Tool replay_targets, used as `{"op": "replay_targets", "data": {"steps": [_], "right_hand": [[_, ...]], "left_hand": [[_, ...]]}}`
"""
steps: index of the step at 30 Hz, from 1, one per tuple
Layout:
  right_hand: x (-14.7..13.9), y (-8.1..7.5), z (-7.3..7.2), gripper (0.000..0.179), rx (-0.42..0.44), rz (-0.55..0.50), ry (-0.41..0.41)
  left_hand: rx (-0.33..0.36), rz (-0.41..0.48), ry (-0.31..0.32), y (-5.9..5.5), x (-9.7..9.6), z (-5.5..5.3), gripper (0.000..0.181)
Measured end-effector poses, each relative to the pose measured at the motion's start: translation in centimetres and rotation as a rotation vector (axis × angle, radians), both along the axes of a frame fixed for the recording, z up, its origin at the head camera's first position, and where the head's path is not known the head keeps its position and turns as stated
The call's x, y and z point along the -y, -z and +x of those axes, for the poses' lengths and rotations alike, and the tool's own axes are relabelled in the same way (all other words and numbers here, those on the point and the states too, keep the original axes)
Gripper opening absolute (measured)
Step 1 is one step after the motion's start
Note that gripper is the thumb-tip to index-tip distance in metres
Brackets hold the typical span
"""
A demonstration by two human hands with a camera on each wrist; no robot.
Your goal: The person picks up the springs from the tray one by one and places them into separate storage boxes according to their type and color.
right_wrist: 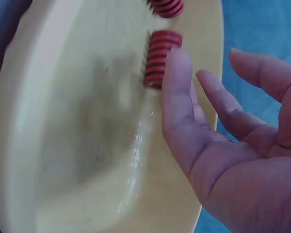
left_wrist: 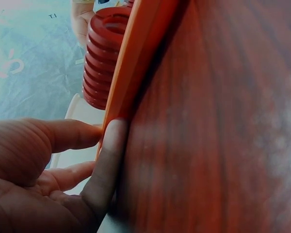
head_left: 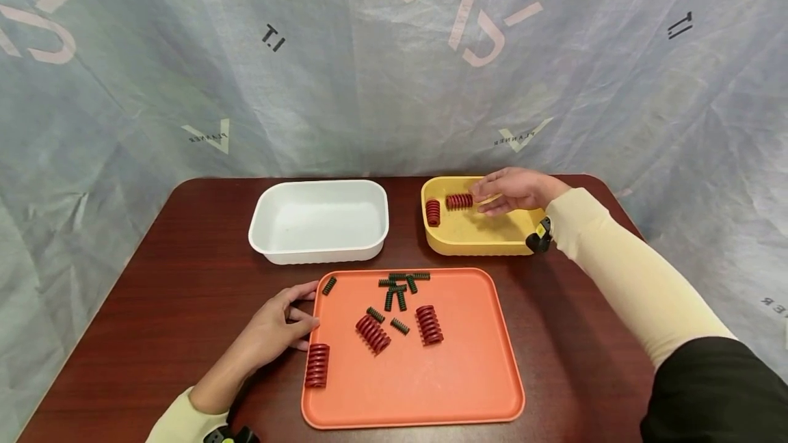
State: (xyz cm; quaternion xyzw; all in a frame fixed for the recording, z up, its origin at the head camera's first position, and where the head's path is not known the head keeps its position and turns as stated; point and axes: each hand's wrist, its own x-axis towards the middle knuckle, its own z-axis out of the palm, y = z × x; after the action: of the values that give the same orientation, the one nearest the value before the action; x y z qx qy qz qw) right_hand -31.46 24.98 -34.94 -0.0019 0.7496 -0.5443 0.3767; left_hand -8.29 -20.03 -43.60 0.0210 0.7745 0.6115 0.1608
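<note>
Progress: partway, by my reading of the layout. Two red springs sit inside the yellow container (head_left: 474,249): one upright or tilted, I cannot tell which, at its left wall (head_left: 434,212), the other lying on its side toward the back (head_left: 459,202). Three more red springs are on the orange tray (head_left: 455,388): one at the left rim (head_left: 317,365), one slanting near the middle (head_left: 373,333), one just right of that (head_left: 429,325). So two are placed and three are left, if the yellow container is where the red ones belong. All the small dark green springs (head_left: 401,300) I can make out are on the tray, mostly bunched toward its far edge; I see none in the white container (head_left: 317,224), so I judge that part not yet begun.

Grip, right: my right hand (head_left: 517,186) is over the yellow container, fingers apart and loosely bent, holding nothing. The fingertips are close to the right end of the lying red spring; whether they touch it, I cannot tell.

Grip, left: my left hand (head_left: 277,323) is at the tray's left edge, digits spread and nearly straight, tips touching the rim without clamping, near the leftmost red spring. No spring in it.
</note>
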Motion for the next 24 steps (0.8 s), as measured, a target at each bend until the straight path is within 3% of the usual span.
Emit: {"op": "replay_targets", "data": {"steps": [7,16,24], "right_hand": [[0.1,-0.7,1.6,0.053,-0.064,-0.038,0.026],[0.8,-1.0,4.3,0.042,-0.107,-0.254,0.037],[1.4,-0.6,6.8,0.03,-0.129,-0.403,-0.049]], "left_hand": [[-0.002,-0.001,0.011,0.1,0.0,0.0,0.066],[-0.003,-0.007,0.001,0.1,0.0,-0.1,0.066],[0.0,-0.005,0.001,0.3,0.0,-0.1,0.066]]}}
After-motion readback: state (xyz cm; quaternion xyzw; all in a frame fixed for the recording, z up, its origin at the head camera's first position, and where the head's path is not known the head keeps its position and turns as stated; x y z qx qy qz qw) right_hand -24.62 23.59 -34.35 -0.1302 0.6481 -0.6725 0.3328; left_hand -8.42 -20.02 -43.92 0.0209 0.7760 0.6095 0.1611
